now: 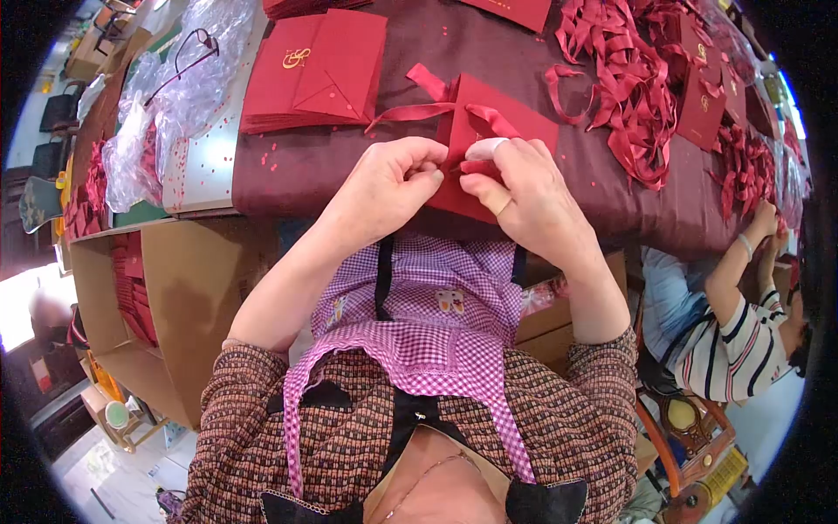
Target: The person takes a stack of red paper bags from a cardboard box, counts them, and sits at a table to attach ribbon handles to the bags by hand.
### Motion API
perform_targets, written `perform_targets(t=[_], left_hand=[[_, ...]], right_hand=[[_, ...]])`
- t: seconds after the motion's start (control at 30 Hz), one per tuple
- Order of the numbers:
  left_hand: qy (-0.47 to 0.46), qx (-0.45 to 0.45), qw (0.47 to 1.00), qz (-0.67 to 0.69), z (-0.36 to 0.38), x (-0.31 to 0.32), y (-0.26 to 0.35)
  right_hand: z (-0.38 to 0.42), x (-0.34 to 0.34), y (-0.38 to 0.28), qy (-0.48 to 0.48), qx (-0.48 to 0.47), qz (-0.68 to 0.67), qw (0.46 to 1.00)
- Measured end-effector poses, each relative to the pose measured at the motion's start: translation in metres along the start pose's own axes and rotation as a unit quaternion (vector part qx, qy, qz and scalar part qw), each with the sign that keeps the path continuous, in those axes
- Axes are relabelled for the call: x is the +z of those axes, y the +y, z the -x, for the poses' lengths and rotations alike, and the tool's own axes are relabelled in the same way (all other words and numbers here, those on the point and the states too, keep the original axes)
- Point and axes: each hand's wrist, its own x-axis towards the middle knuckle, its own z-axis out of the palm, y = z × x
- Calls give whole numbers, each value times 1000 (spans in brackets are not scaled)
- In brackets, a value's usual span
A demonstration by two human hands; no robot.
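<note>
A red paper gift bag (515,103) lies at the table's near edge, with a red satin ribbon (417,112) trailing from it to the left. At the bag's left side my left hand (394,188) is closed, thumb and forefinger pinched together; what they hold is hidden. My right hand (519,188) rests over the bag's right part, fingers curled in a pinch with a bit of red ribbon between thumb and forefinger. A white cover wraps one of its fingers, and a tan strip circles its thumb.
Stacked flat red bags (316,70) with a gold logo lie at the left. Tangled ribbons (624,105) and more bags (703,100) are at the right. Clear plastic wrap (188,79) lies far left. Below it stands an open cardboard box (188,306). A co-worker (733,341) handles ribbons on the right.
</note>
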Motion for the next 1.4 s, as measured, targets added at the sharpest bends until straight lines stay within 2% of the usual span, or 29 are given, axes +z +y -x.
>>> perform_targets(t=[0.13,0.3,0.37,0.43,0.53,0.6,0.77,0.9,1.0,1.07,1.13,1.2,1.27,1.33,1.37,1.4], left_hand=[[-3,-1,1000,23,1,0,3],[2,13,998,57,1,3,2],[-3,41,999,-1,4,1,8],[-18,17,999,35,6,-2,17],[-47,20,998,33,3,-5,16],[-28,140,988,-53,-3,-6,9],[-35,228,960,-157,-6,-4,6],[-64,187,970,-141,0,-7,14],[-104,217,959,-152,8,-5,28],[-111,225,955,-158,15,-2,33],[-109,251,952,-140,18,-3,32],[-168,182,957,-149,21,-11,36],[-156,216,954,-135,24,-17,32],[-188,9,982,-18,27,-26,38],[-136,-37,990,4,23,-32,31],[-79,-56,991,91,14,-43,18]], right_hand=[[2,2,0,-21,-10,12,1000],[4,22,-3,79,-105,136,982],[4,22,-5,87,-101,131,982],[4,20,-1,107,-56,16,993],[4,15,-1,91,-45,-19,995],[5,15,-1,88,-45,-32,995],[10,15,-2,105,-70,-13,992],[6,-16,-9,-43,-72,-5,996],[-3,-50,-31,2,-114,55,992],[-7,-49,-35,-13,-168,127,978],[-4,-39,-29,-64,-156,101,980],[0,-38,-22,-104,-158,71,979],[2,-41,-25,-113,-208,12,971],[9,-37,-32,-139,-219,-44,965],[12,-36,-34,-150,-219,-75,961],[13,-40,-36,-155,-223,-75,960]])
